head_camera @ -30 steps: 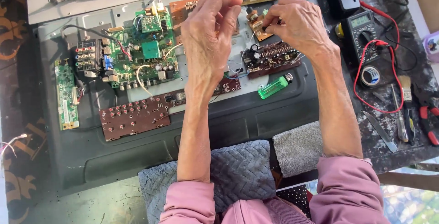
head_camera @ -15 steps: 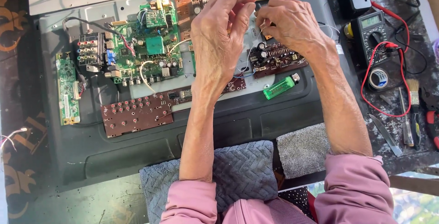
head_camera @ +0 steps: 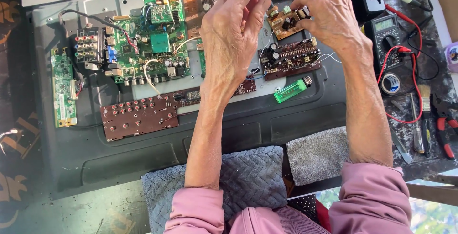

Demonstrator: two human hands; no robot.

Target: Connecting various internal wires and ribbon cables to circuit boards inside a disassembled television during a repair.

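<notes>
A small brown circuit board with capacitors is held up above the grey back panel of a flat screen. My right hand grips its right edge between thumb and fingers. My left hand pinches at its upper left corner, fingertips closed together. Thin white wires hang from the board toward a dark board lying on the panel below it. Both forearms, in pink sleeves, reach over two grey towels.
A green main board, a brown button board and a narrow green board lie on the panel's left. A green lighter lies mid-panel. At the right are a multimeter with red leads, a tape roll, a brush and red-handled pliers.
Both hands stay closed on the small board and have shifted slightly up and right in the view. My left fingertips have drawn tighter toward the board's corner.
</notes>
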